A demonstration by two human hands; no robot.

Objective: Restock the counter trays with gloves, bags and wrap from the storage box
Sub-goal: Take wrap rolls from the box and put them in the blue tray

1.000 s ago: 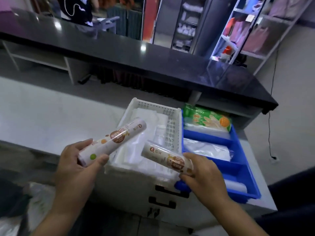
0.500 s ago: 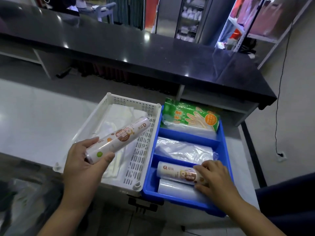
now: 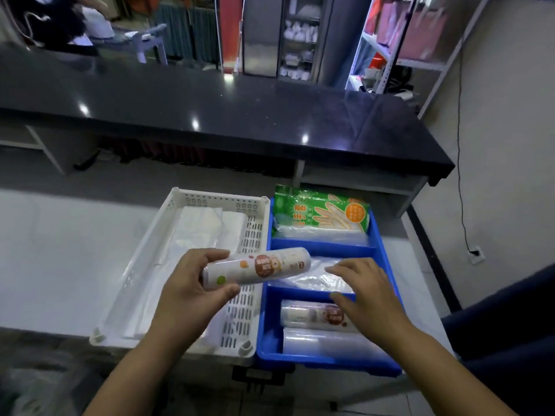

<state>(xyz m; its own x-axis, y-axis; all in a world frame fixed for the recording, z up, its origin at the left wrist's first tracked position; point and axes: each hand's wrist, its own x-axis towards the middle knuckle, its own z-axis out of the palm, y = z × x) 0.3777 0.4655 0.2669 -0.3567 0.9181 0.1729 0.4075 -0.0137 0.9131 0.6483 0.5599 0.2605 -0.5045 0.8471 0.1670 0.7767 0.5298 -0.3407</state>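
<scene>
A wrap roll (image 3: 255, 270) is being gripped in the left hand (image 3: 186, 292) over the white tray (image 3: 168, 223). At 3 o'clock, the right hand (image 3: 369, 292) is being held flat, fingers spread, over the blue tray (image 3: 330, 360), where a second roll (image 3: 309, 315) is lying.

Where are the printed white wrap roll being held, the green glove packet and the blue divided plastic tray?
printed white wrap roll (image 3: 264, 266): head view, its brown label.
green glove packet (image 3: 321, 213): head view, its printed front.
blue divided plastic tray (image 3: 327, 363): head view, its near wall.
</scene>
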